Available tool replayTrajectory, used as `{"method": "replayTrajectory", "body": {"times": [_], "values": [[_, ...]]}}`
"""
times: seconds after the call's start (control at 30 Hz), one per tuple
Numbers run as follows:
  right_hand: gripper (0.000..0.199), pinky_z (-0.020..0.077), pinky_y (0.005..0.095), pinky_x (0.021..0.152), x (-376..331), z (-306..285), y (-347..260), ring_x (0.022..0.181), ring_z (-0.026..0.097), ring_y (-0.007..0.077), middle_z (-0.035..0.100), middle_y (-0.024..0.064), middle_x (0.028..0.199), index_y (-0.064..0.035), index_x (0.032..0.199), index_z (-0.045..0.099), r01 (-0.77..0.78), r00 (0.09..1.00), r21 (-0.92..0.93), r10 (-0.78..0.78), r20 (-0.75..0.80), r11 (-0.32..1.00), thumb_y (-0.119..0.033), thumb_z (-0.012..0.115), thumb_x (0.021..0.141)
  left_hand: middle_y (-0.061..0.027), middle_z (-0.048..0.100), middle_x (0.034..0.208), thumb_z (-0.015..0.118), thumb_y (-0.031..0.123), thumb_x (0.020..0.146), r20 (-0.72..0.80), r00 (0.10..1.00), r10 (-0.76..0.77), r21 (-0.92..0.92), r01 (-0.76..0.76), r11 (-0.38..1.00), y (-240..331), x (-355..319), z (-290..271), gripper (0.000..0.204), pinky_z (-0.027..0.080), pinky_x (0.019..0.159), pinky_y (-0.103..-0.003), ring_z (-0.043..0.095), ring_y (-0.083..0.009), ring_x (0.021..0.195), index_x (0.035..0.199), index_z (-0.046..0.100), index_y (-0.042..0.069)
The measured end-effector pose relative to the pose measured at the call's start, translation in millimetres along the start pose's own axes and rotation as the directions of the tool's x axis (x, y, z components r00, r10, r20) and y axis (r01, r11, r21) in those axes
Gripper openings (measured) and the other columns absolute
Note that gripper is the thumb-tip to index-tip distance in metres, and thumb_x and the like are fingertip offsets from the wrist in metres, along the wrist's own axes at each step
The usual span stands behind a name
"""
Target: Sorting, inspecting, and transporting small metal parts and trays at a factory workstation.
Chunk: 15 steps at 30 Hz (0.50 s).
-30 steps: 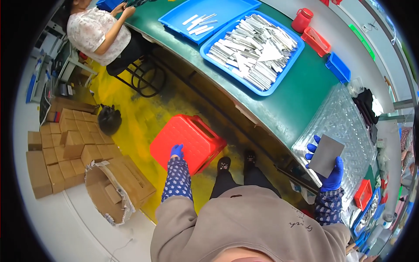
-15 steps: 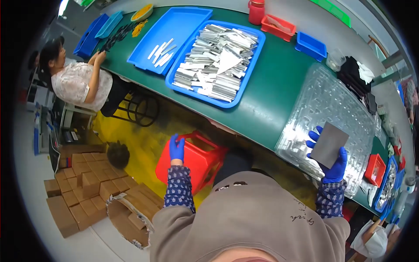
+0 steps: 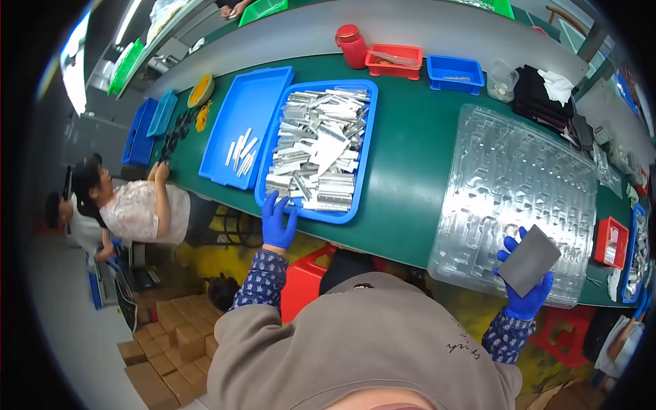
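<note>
My right hand (image 3: 529, 295), in a blue glove, is closed around a flat dark-grey rectangular pad (image 3: 530, 261). It holds the pad tilted over the near part of a clear moulded plastic tray (image 3: 478, 198). My left hand (image 3: 278, 224), also gloved in blue, is at the near left corner of a blue tray (image 3: 367, 147) heaped with silvery metal strips (image 3: 318, 140). Its fingers are apart and reach over the rim, with nothing seen in them; whether they touch the strips I cannot tell.
A second blue tray (image 3: 263, 85) with several strips adjoins on the left. Along the back stand a red flask (image 3: 352, 48), a red bin (image 3: 394, 70) and a blue bin (image 3: 456, 87). A red stool (image 3: 301, 283) is below the table edge. Someone (image 3: 147, 212) sits at the left.
My left hand has risen from above the red stool to the corner of the strip-filled tray. My right hand still holds the grey pad. The whole view has turned.
</note>
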State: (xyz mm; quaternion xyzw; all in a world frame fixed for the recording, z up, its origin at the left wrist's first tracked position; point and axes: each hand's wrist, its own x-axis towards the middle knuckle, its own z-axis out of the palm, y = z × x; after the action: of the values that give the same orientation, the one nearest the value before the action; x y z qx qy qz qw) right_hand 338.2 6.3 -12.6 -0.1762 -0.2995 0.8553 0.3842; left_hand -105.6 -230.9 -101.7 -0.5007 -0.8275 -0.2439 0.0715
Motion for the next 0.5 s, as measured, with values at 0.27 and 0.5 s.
{"method": "replayTrajectory", "body": {"times": [0.27, 0.5], "values": [[0.078, 0.0472, 0.0468, 0.07, 16.1, 28.9, 50.2, 0.094, 0.049, 0.0374, 0.036, 0.0263, 0.12, -0.0031, 0.132, 0.007, 0.159, 0.958, -0.009, -0.157, -0.239, 0.987, -0.043, 0.047, 0.079, -0.0161, 0.031, 0.128, 0.049, 0.02, 0.077, 0.143, 0.979, 0.148, 0.042, -0.155, 0.987, -43.2, 29.2, 6.9, 0.042, 0.015, 0.098, -0.048, 0.024, -0.0366, 0.12, 0.117, 0.043, 0.007], [0.098, 0.0476, 0.045, 0.069, -29.9, 57.3, 135.2, 0.093, 0.051, 0.0362, 0.041, 0.0256, 0.114, 0.0001, 0.131, 0.005, 0.184, 0.955, -0.074, -0.196, -0.224, 0.98, -0.043, 0.064, 0.066, -0.018, 0.036, 0.125, 0.043, 0.02, 0.08, -0.01, 0.947, 0.32, -0.011, -0.32, 0.947, -62.9, 21.0, 27.2, 0.039, 0.018, 0.098, -0.047, 0.025, -0.0388, 0.12, 0.115, 0.045, 0.004]]}}
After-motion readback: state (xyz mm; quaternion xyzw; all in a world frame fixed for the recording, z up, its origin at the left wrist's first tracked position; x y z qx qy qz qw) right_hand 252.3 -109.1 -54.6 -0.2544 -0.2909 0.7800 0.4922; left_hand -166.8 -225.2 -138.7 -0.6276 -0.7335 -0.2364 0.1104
